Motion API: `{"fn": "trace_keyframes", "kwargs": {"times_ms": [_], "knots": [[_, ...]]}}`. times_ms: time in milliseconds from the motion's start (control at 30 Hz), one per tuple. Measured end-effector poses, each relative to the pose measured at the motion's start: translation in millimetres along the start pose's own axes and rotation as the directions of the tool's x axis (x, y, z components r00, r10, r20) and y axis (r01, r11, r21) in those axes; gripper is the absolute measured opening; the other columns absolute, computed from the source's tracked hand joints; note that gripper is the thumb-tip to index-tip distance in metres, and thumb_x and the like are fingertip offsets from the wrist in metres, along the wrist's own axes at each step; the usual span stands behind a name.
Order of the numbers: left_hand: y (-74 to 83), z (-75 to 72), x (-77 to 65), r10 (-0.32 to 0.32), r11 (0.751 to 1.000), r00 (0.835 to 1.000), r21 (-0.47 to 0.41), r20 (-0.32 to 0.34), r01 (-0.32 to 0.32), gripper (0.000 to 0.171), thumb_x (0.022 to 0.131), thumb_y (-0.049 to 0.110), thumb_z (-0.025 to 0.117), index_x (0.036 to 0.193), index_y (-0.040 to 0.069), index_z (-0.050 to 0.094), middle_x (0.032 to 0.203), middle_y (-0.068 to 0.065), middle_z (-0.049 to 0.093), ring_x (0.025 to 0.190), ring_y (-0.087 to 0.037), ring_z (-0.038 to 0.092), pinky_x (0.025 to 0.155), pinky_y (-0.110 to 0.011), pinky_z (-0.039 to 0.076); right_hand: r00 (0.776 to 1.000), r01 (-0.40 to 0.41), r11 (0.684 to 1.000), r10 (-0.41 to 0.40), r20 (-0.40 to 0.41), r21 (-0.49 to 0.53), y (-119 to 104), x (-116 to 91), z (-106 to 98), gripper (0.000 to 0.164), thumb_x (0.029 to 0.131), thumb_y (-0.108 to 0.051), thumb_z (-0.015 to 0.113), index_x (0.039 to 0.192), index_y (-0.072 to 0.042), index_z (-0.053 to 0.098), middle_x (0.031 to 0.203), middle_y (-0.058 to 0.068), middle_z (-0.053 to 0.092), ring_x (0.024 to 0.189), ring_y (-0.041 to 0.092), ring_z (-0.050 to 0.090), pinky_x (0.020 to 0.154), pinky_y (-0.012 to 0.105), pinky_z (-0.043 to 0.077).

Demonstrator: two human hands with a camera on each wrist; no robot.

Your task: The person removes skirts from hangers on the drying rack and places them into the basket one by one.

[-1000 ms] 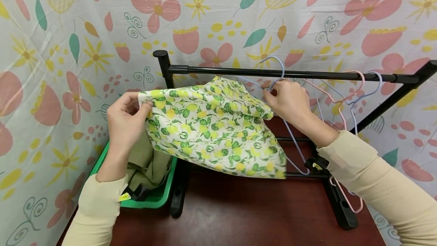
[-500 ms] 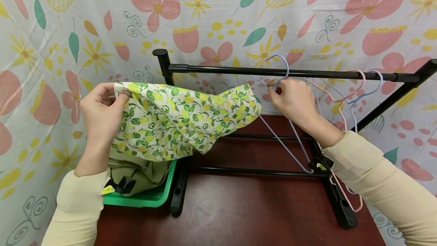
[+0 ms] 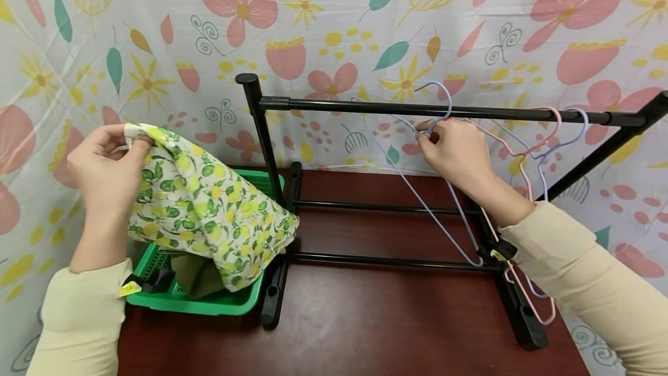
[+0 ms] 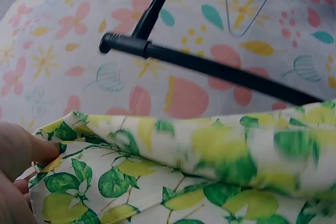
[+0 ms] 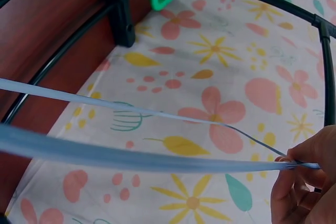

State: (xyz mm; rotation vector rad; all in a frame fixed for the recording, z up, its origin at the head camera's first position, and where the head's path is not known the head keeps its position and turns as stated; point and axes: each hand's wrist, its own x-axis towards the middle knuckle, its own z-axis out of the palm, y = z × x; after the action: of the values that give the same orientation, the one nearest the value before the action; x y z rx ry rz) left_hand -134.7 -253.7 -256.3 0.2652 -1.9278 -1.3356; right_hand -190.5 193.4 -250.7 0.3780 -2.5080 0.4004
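In the head view my left hand (image 3: 106, 173) pinches the edge of a white garment printed with yellow lemons and green leaves (image 3: 209, 202). The cloth droops to the right over a green basket (image 3: 198, 305). The left wrist view shows my thumb at its folded corner, the lemon-print cloth (image 4: 157, 182) filling the lower part. At the rail, my right hand (image 3: 454, 149) pinches a blue hanger (image 3: 450, 100) just below its hook, which rises above the bar. Both arms of the blue hanger (image 5: 157, 160) stretch away from my right fingertips in the right wrist view, with no cloth on them.
A black garment rack (image 3: 355, 107) stands on the dark red table (image 3: 365, 318). A pink hanger (image 3: 555, 118) and another blue hanger (image 3: 583, 120) hang at its right end. Olive cloth (image 3: 195, 274) lies in the basket. A floral curtain (image 3: 323, 16) surrounds the table.
My left hand has drawn the lemon-print garment leftward, off the blue hanger and over the basket. My right hand has shifted slightly right with the hanger.
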Motion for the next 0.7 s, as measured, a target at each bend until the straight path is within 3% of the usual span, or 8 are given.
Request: {"fn": "trace_keyframes", "kwargs": {"times_ms": [233, 500, 700], "knots": [[-4.0, -18.2, 16.8, -0.059, 0.998, 0.994, 0.005, -0.097, 0.060, 0.015, 0.081, 0.007, 0.067, 0.094, 0.010, 0.072, 0.075, 0.011, 0.060, 0.061, 0.001, 0.058, 0.063, -0.012, 0.044, 1.000, -0.001, 1.000, 0.001, -0.009, -0.018, 6, -2, 1, 0.020, 0.083, -0.016, 0.056, 0.087, -0.011, 0.076, 0.058, 0.009, 0.059, 0.044, 0.020, 0.037, 0.039, 0.033, 0.027], [-10.1, -27.4, 33.2, -0.107, 0.991, 0.981, 0.061, -0.162, 0.118, 0.016, 0.083, 0.008, 0.062, 0.094, 0.016, 0.071, 0.079, 0.015, 0.058, 0.067, 0.005, 0.056, 0.066, -0.011, 0.042, 1.000, 0.002, 1.000, -0.002, -0.029, -0.019, 9, -2, 1, 0.020, 0.081, -0.015, 0.057, 0.087, -0.012, 0.076, 0.061, 0.010, 0.061, 0.048, 0.024, 0.045, 0.040, 0.035, 0.030], [-16.5, -32.8, 43.7, -0.128, 0.991, 0.970, 0.017, -0.206, 0.134, 0.015, 0.084, 0.009, 0.062, 0.094, 0.015, 0.071, 0.080, 0.014, 0.059, 0.066, 0.004, 0.055, 0.064, -0.010, 0.042, 0.999, 0.001, 1.000, -0.002, -0.045, -0.023, 11, -2, 1, 0.019, 0.080, -0.015, 0.058, 0.081, -0.010, 0.076, 0.060, 0.010, 0.061, 0.051, 0.028, 0.050, 0.040, 0.037, 0.030]]}}
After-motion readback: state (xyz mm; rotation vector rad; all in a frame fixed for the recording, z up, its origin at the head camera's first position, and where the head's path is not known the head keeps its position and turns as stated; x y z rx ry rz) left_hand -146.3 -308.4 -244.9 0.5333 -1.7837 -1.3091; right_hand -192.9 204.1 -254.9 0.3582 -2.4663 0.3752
